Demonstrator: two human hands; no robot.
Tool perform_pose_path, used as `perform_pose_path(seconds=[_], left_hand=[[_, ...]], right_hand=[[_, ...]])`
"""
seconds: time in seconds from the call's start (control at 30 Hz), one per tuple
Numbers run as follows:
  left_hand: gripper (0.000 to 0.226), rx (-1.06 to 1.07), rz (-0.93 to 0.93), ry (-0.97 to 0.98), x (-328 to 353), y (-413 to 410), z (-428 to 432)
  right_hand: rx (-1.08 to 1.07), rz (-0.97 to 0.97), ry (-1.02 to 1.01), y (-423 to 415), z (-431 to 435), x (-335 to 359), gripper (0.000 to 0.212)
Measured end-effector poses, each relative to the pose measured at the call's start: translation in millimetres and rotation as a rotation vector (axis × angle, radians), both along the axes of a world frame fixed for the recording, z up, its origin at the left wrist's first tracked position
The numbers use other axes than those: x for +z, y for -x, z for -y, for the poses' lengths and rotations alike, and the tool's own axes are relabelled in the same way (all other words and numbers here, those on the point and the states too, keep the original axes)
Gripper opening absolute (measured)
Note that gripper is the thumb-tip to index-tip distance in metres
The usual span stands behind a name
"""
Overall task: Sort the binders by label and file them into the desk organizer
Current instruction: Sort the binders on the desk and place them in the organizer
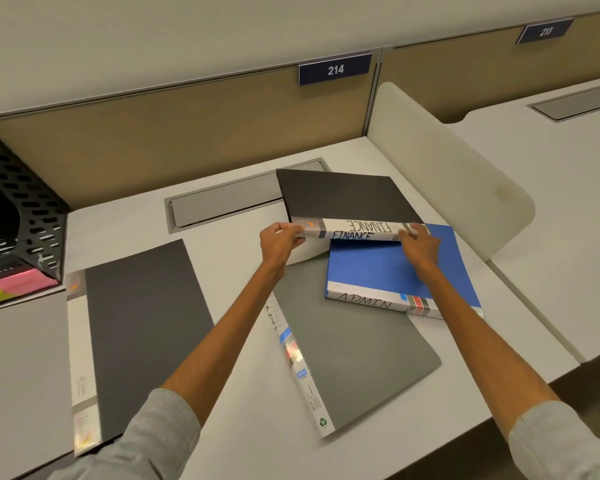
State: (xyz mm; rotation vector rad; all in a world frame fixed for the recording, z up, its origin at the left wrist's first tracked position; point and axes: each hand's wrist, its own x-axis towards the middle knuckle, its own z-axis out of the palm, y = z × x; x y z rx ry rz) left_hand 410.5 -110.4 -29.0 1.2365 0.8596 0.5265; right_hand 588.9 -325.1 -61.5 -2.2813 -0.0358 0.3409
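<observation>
Two black binders labelled FINANCE lie stacked at the back of the desk, spines toward me. My left hand pinches the left end of their spines and my right hand grips the right end. A blue binder labelled ADMIN rests just in front, under my right wrist, overlapping a grey binder. Another black binder lies flat on the left. The black mesh desk organizer stands at the far left edge, partly cut off.
Pink and yellow-green sheets sit at the organizer's foot. A grey cable hatch is set into the desk behind the binders. A white rounded divider bounds the desk on the right, a tan partition at the back.
</observation>
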Motion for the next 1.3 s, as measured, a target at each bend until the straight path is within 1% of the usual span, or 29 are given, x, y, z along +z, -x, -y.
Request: perform_pose_path(seconds=[0.13, 0.17, 0.23, 0.27, 0.33, 0.4, 0.5, 0.53, 0.6, 0.67, 0.73, 0.8, 0.83, 0.9, 0.97, 1.0, 1.07, 1.13, 1.23, 1.3], left_hand=[[0.008, -0.086, 0.122, -0.125, 34.6, 16.5, -23.4], [0.006, -0.081, 0.144, -0.169, 42.1, 21.1, -27.8], [0.011, -0.044, 0.182, -0.217, 55.8, 31.0, -34.7], [0.014, -0.022, 0.204, -0.210, 62.5, 36.8, -37.7], [0.019, -0.009, 0.251, -0.182, 74.0, 48.8, -44.0], [0.023, -0.011, 0.285, -0.181, 84.2, 62.2, -52.0], [0.025, 0.029, 0.329, -0.162, 99.0, 84.8, -65.2], [0.026, 0.044, 0.347, -0.149, 103.1, 92.2, -69.5], [0.027, 0.074, 0.363, -0.140, 109.5, 105.3, -76.3], [0.030, 0.106, 0.359, -0.143, 113.8, 114.9, -79.8], [0.039, 0.138, 0.360, -0.124, 116.2, 123.2, -80.9], [0.046, 0.173, 0.372, -0.095, 118.6, 133.2, -82.7], [0.047, 0.183, 0.380, -0.087, 120.5, 139.3, -83.8], [0.047, 0.168, 0.421, -0.065, 125.9, 151.0, -84.6], [0.048, 0.106, 0.481, -0.043, 132.3, 160.0, -79.3], [0.053, 0.069, 0.493, -0.042, 135.2, 162.1, -73.8], [0.067, -0.005, 0.463, -0.085, 137.2, 162.2, -59.9], [0.083, -0.075, 0.414, -0.149, 131.3, 160.8, -45.2], [0.100, -0.152, 0.371, -0.217, 112.9, 163.5, -30.1], [0.108, -0.151, 0.377, -0.245, 99.5, 167.5, -26.2]], right_hand=[[-0.012, -0.060, -0.258, -0.7, 3.0, 14.4, 0.055], [-0.008, -0.085, -0.310, 1.4, 1.9, 17.2, 0.057], [-0.003, -0.145, -0.380, 7.6, -2.7, 20.1, 0.061], [-0.001, -0.193, -0.414, 11.9, -6.1, 21.6, 0.063], [-0.027, -0.358, -0.516, 20.2, -13.0, 25.2, 0.063], [-0.049, -0.506, -0.637, 27.7, -17.1, 27.5, 0.052], [0.004, -0.599, -0.761, 35.6, -17.8, 31.4, 0.021], [0.043, -0.623, -0.787, 38.1, -18.5, 33.3, 0.015], [0.099, -0.636, -0.796, 44.2, -23.7, 39.6, 0.009], [0.106, -0.624, -0.782, 52.5, -32.3, 47.3, 0.011], [0.083, -0.616, -0.799, 62.9, -40.8, 54.2, 0.013], [0.102, -0.616, -0.814, 73.3, -48.1, 59.6, 0.006], [0.123, -0.622, -0.823, 78.3, -51.4, 61.3, 0.006], [0.157, -0.641, -0.840, 88.3, -58.3, 63.0, 0.011], [0.167, -0.640, -0.831, 101.8, -68.2, 63.9, 0.018], [0.170, -0.635, -0.816, 109.9, -74.8, 63.8, 0.019], [0.180, -0.647, -0.799, 130.0, -90.0, 64.6, 0.012], [0.204, -0.708, -0.825, 152.1, -106.8, 66.8, 0.008], [0.286, -0.792, -0.871, 180.7, -129.9, 72.7, 0.016], [0.338, -0.848, -0.934, 196.7, -142.9, 76.7, 0.021]])
